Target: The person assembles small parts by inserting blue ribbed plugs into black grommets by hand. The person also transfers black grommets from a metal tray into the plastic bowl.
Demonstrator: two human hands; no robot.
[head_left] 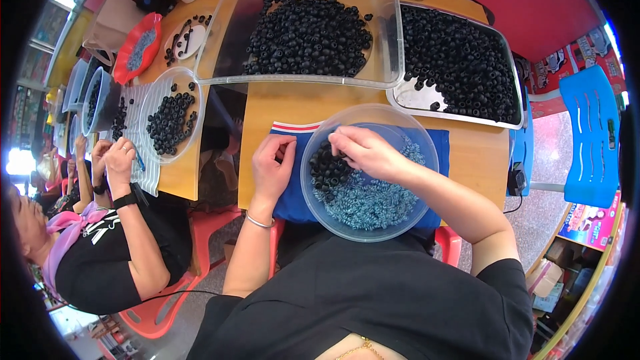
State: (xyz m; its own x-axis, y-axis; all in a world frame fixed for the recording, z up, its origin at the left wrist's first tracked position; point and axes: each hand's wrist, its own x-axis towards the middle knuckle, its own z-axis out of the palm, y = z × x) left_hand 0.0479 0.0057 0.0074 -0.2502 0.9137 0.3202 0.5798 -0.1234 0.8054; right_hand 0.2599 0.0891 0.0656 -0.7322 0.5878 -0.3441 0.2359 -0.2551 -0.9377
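A round clear plastic bowl (313,208) rests in front of me, partly on a blue cloth (291,193). Many small blue-grey ring-like pieces (370,203) fill its lower part and right side. Round black bead-like pieces (329,168) are heaped at its left. Over this heap is my right hand (357,150), its fingertips pinched together; whatever is between them is too small or hidden to name. My left hand (275,163), with a bangle on the wrist, is just left of the bowl. Its fingers are curled closed, and their contents cannot be made out.
Beyond the bowl stands a large clear bin (300,79) of black pieces, beside a white tray (415,99) of more. To the left, a co-worker (120,247) sits by another clear bowl (148,103) and a red dish (119,67). A blue chair (587,133) is at right.
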